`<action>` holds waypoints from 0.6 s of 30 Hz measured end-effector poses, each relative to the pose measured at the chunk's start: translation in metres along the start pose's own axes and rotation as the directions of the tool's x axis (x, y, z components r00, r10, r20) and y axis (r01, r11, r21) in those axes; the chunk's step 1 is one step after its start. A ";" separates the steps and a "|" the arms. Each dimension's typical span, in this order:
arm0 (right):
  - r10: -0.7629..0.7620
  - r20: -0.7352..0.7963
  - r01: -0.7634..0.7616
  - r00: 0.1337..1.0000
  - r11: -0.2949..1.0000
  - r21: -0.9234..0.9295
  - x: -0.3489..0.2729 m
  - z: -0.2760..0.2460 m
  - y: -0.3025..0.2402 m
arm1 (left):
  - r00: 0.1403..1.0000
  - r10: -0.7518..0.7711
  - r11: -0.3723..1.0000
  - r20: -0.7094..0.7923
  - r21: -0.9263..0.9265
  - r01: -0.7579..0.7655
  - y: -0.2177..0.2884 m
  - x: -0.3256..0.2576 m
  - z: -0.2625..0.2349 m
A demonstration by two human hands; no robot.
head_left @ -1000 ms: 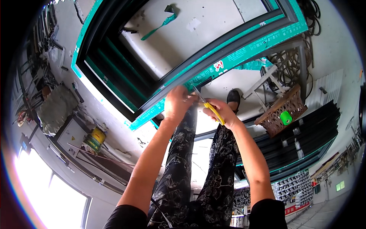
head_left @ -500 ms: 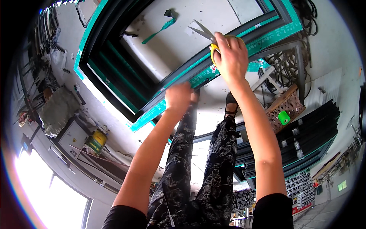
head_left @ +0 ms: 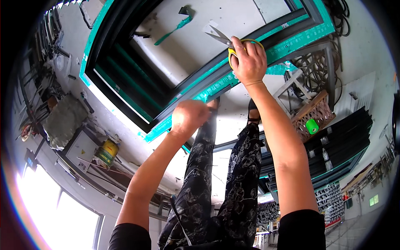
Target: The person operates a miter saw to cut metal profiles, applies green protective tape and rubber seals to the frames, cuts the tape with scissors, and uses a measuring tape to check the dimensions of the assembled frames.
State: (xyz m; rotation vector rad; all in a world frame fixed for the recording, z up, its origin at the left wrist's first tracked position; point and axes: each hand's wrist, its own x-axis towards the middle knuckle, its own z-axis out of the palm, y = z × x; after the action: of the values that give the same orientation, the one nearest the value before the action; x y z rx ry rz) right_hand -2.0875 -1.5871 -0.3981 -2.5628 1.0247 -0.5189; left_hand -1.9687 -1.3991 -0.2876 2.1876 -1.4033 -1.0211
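It's a workshop I'm standing in: a large black frame (head_left: 298, 41) edged in green film takes up the middle, dark loops (head_left: 313, 77) lie tangled off its right end, long black bars (head_left: 343, 133) are stacked farther out on that side of the frame, and left of it sit dark scraps (head_left: 88, 106) and a yellow-and-green bucket (head_left: 107, 152).

Scissors (head_left: 230, 43) – yel./gry, frame (head_left: 293, 31) – blk/grn
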 end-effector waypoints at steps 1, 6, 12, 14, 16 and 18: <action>0.001 0.001 -0.001 1.000 1.000 -0.005 0.007 -0.001 0.000 | 0.995 -0.104 0.991 -0.004 0.080 0.104 -0.010 -0.003 -0.001; -0.008 0.005 0.008 1.000 1.000 -0.013 0.007 -0.002 -0.003 | 0.995 -0.055 0.980 -0.081 0.185 0.070 -0.002 0.009 0.003; -0.017 -0.062 0.015 0.998 1.000 -0.023 0.009 0.003 0.000 | 0.993 -0.049 0.998 -0.112 -0.054 0.043 0.013 0.036 0.006; -0.022 -0.051 0.018 0.998 0.997 -0.074 0.008 0.002 -0.003 | 0.946 -0.193 0.941 -0.259 -0.322 0.103 0.012 0.043 -0.004; -0.019 -0.033 0.016 0.999 0.996 -0.092 0.009 -0.002 -0.002 | 0.873 -0.434 0.645 -0.220 -0.753 0.131 0.013 0.054 -0.012; -0.024 -0.014 0.023 1.000 0.996 -0.087 0.008 -0.004 -0.001 | 0.921 -0.360 0.824 -0.146 -0.513 0.241 0.017 0.051 -0.011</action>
State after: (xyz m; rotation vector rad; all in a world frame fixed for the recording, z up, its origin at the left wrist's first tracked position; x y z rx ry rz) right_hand -2.0837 -1.5928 -0.3929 -2.6539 1.0448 -0.5117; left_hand -1.9589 -1.4535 -0.2892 2.0855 -0.6075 -1.0337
